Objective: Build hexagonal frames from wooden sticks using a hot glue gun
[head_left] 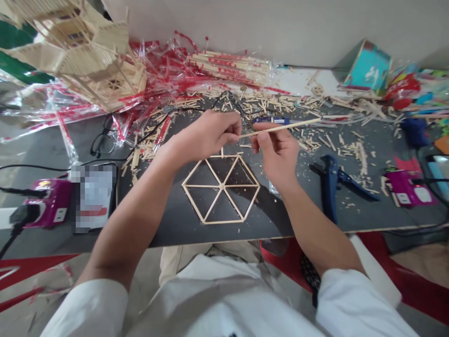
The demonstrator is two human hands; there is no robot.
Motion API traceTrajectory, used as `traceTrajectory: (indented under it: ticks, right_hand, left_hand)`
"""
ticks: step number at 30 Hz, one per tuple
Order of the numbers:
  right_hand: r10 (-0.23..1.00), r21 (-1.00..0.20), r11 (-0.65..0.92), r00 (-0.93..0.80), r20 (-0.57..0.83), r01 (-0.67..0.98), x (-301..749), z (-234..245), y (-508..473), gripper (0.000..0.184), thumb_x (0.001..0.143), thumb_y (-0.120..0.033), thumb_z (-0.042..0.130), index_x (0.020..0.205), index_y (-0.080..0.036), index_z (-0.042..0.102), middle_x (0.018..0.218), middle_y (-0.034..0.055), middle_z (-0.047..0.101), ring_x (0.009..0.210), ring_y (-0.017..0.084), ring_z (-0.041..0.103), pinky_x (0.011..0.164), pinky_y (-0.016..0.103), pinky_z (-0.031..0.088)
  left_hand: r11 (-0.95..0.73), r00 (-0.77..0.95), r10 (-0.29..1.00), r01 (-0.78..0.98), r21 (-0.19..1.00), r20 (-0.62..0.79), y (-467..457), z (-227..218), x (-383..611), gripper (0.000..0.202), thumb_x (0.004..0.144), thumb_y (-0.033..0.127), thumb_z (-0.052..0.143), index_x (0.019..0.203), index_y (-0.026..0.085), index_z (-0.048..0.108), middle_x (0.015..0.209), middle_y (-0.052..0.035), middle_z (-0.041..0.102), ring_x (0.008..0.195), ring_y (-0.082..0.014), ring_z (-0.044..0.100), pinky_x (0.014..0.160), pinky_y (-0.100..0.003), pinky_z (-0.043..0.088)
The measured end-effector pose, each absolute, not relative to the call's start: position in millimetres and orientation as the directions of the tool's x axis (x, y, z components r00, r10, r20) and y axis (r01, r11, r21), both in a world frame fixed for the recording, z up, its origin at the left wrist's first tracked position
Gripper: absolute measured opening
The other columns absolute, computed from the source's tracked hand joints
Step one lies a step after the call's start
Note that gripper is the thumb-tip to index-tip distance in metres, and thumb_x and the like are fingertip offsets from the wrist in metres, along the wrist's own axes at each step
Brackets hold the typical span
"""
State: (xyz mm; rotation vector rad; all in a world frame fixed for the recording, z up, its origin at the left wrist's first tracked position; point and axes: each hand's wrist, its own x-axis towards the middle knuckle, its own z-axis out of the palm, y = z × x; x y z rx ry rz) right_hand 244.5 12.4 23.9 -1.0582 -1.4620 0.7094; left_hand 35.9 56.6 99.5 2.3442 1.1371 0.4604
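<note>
A thin wooden stick [298,125] slants above the table, its far end pointing right. My right hand [278,154] pinches it between thumb and fingers. At the stick's left end, the curled fingertips of my left hand [219,133] close on the tip. Below both hands lies a flat hexagonal frame of sticks [229,222], with spokes meeting at its centre. One short stick [222,152] stands out from the frame's top edge, partly under my left hand. Right of my right forearm rests a blue-handled cutter [329,187], its jaws apart.
Cut stick pieces [280,100] litter the table's back. Behind them lie plastic-wrapped stick bundles [228,68]. A stick-built model [84,61] stands back left. Near the left edge are a phone [94,196] and a purple power socket [49,201]; another purple socket [410,187] sits right.
</note>
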Motion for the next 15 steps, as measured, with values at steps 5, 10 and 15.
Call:
traceTrajectory:
  ticks: [5, 10, 15]
  right_hand:
    - [0.863, -0.854, 0.416, 0.158, 0.479, 0.313, 253, 20, 21, 0.045, 0.11, -0.07, 0.045, 0.11, -0.029, 0.064, 0.085, 0.0019, 0.06, 0.068, 0.016, 0.061, 0.063, 0.035, 0.053]
    - [0.764, -0.843, 0.485, 0.357, 0.537, 0.231, 263, 22, 36, 0.045, 0.113, -0.066, 0.035, 0.091, -0.029, 0.051, 0.081, 0.002, 0.05, 0.061, 0.017, 0.053, 0.057, 0.036, 0.045]
    - [0.722, -0.811, 0.567, 0.385, 0.574, 0.146, 270, 24, 45, 0.04, 0.114, -0.057, 0.036, 0.086, -0.029, 0.045, 0.075, 0.0, 0.045, 0.059, 0.016, 0.05, 0.055, 0.033, 0.041]
  left_hand:
    - [-0.614, 0.688, 0.725, 0.63, 0.476, 0.024, 71, 79, 28, 0.035, 0.096, 0.021, 0.055, 0.121, 0.028, 0.08, 0.117, -0.0039, 0.079, 0.116, -0.029, 0.072, 0.107, -0.043, 0.052]
    - [-0.639, 0.695, 0.718, 0.679, 0.361, -0.036, 86, 40, 18, 0.038, 0.089, 0.013, 0.06, 0.114, 0.029, 0.083, 0.132, -0.0062, 0.075, 0.129, -0.0304, 0.066, 0.103, -0.039, 0.051]
    - [-0.614, 0.656, 0.751, 0.736, 0.286, -0.074, 93, 34, 19, 0.021, 0.092, 0.021, 0.062, 0.1, 0.026, 0.081, 0.113, -0.007, 0.078, 0.111, -0.0277, 0.07, 0.093, -0.035, 0.051]
